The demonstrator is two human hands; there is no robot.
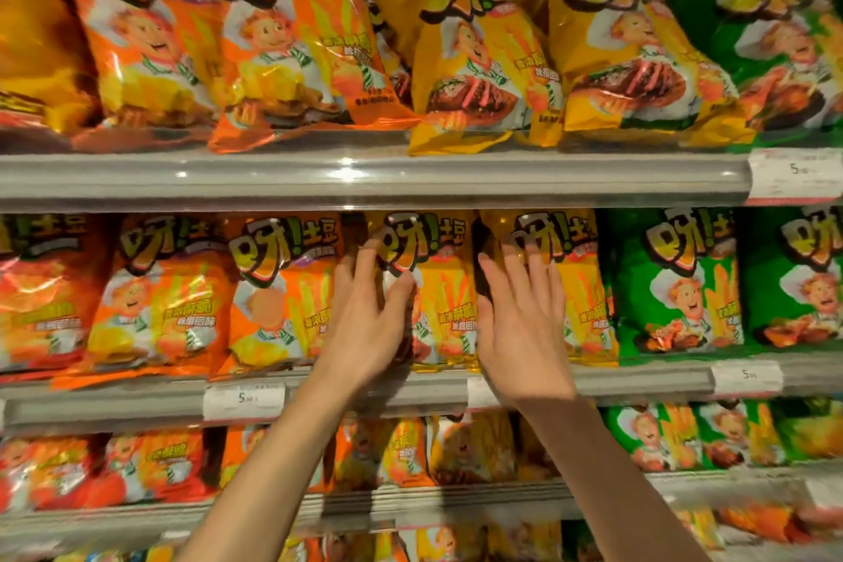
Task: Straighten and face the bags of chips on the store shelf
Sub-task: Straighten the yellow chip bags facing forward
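Observation:
Two yellow chip bags stand side by side in the middle of the second shelf. My left hand [369, 315] lies with spread fingers against the left yellow bag [438, 287], thumb on its front. My right hand [520, 315] rests flat, fingers apart, on the front of the right yellow bag [579, 287]. A dark gap shows between the two bags. Neither hand is closed around a bag.
Orange bags [273, 287] fill the shelf to the left, green bags [675, 283] to the right. The top shelf [365, 178] carries leaning orange, yellow and green bags. Price tags [244, 399] hang on the shelf rail. More bags fill the lower shelves.

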